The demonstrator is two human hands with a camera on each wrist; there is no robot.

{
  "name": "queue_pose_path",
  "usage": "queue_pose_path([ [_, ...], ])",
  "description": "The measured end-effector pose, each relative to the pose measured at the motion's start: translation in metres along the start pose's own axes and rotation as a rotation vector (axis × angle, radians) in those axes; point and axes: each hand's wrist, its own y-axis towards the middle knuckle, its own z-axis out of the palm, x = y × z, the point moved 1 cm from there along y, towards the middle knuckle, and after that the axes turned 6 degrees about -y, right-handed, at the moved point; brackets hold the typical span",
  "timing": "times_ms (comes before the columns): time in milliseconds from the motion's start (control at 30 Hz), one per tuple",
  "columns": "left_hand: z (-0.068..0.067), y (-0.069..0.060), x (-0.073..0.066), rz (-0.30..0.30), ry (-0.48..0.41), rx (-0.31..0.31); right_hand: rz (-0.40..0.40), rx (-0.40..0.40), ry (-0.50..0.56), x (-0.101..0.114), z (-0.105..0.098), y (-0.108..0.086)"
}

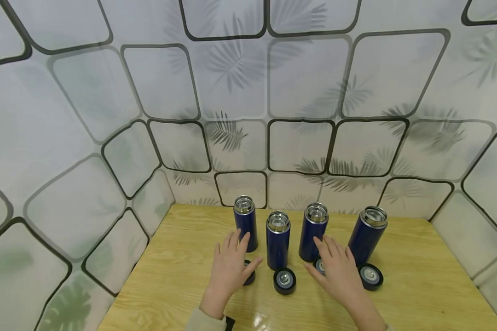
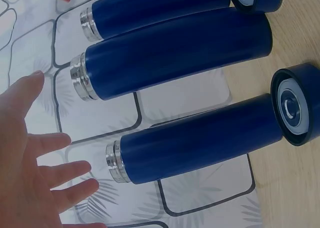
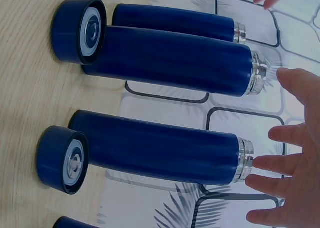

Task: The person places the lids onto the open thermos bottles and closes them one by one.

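At the left, the person's left hand (image 1: 230,264) hung over the pale yellow wood-grain table (image 1: 182,257), fingers straight and spread, holding nothing. Just beyond its fingertips stood the first tall navy-blue cylindrical bottle (image 1: 245,223), upright and lidless, with a silvery metal neck. The first round dark-blue screw cap (image 1: 250,279) lay near that bottle's foot, partly hidden under the hand. Next to the right stood the second bottle (image 1: 278,246), of the same kind, with the second cap (image 1: 284,281) inner side up before it. The third bottle (image 1: 310,239) followed; the third cap (image 1: 320,265) near its base was partly covered by the right hand (image 1: 338,271), whose fingers were likewise spread and gripped nothing. Whether any fingertip touched a bottle could not be told. At the far right were the fourth bottle (image 1: 366,236) and the fourth cap (image 1: 370,276), also inner side up.

The bottles looked rigid, probably metal and fairly smooth, so a dry hand might have slipped a little; being tall and narrow, they were likely easy to tip. A wrap around mid-body seemed the surest hold. The caps looked stiff and light, best pinched by their side walls.
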Motion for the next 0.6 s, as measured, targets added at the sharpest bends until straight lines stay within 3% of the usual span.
queue_pose_path([
  [333, 0.005, -0.005, 0.001, 0.040, 0.020, -0.004, -0.022, -0.099, -0.001, -0.002, 0.008, -0.004],
  [600, 0.008, -0.010, 0.003, 0.068, 0.043, 0.004, 0.003, -0.040, -0.005, -0.004, 0.012, -0.006],
])
